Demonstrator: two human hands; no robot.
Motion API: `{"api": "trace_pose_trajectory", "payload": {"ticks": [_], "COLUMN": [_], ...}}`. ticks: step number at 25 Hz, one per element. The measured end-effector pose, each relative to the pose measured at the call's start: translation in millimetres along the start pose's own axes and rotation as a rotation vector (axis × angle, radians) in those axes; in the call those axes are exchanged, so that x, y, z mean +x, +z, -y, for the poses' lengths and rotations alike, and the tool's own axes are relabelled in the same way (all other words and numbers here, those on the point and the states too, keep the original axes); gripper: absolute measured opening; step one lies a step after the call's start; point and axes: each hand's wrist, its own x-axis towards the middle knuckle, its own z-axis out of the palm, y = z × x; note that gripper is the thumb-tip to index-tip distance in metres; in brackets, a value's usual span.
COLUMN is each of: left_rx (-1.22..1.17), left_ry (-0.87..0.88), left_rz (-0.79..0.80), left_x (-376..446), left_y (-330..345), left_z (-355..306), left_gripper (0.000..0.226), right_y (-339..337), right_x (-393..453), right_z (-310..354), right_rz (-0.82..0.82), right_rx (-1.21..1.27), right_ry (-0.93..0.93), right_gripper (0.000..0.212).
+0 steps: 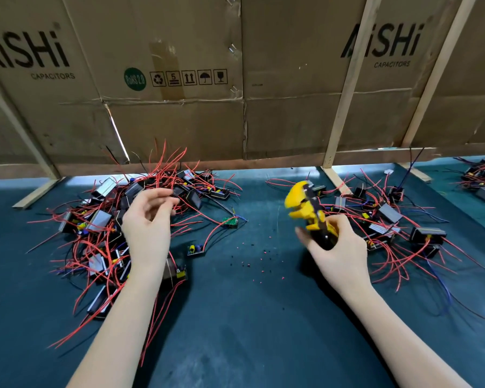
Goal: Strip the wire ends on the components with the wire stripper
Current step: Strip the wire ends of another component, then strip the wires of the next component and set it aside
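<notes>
One wire stripper upright, head up.

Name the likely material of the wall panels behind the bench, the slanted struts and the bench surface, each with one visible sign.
Wall panels: corrugated cardboard, matt brown; fold creases, tape and printed shipping symbols show it.
Struts: seemingly bare, unpainted wood; pale, square-cut.
Bench surface: probably a rubber or vinyl mat, dark teal with a soft sheen; exact material unclear.
</notes>
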Motion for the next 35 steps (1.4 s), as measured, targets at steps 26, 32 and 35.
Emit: {"api": "trace_pose_trajectory", "payload": {"ticks": [26,32,35], "left_rx": [0.885,0.703,0.726], "left_ry": [0.132,0.03,0.031], "left_rz": [0.609,0.482,0.507], "left_x": [-17.0,-16.7,-19.9], "left_y": [8.5,9.5,12.4], "left_z": [6.5,6.4,11.5], "left_gripper": [0.021,0.016,0.009], "right_y": [0.2,-3.3,-4.8], "right_x": [11.3,13.5,15.4], "right_z": [-15.5,-14.7,-17.3], "right_rz": [0.198,0.239,0.264], "right_rx": [0.496,0.336,0.402], "right_ry": [0.173,0.107,0.14], "right_gripper": [0.022,0.039,0.038]}}
